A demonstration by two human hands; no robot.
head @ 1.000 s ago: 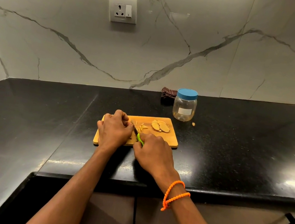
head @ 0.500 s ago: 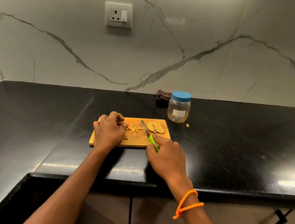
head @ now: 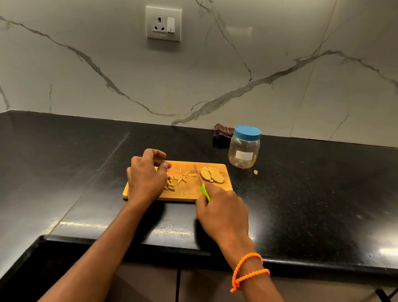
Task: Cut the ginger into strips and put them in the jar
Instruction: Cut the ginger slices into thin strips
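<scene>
We see the pale tan, oval ginger slices [head: 211,175] lying overlapped at the far right corner of the rectangular wooden cutting board [head: 185,193], with thin yellowish cut strips [head: 180,177] scattered in the middle of the board. The slices lie just beyond and slightly left of our right hand [head: 223,212], whose fingers are curled round the green handle of the small knife [head: 200,181]; its blade points away from us and touches the left edge of the slices. We judge the right hand is the nearer one, so the next cut turns on the blade crossing the slices. Our left hand [head: 146,178] rests on the left part of the board, knuckles up, fingers curled with their tips close together; we cannot tell whether they pinch a piece. The clear plastic jar with a blue lid [head: 244,147] stands on the black tabletop [head: 317,198] beyond the board's right corner, lid on, with a dark checked cloth [head: 222,132] behind it.
</scene>
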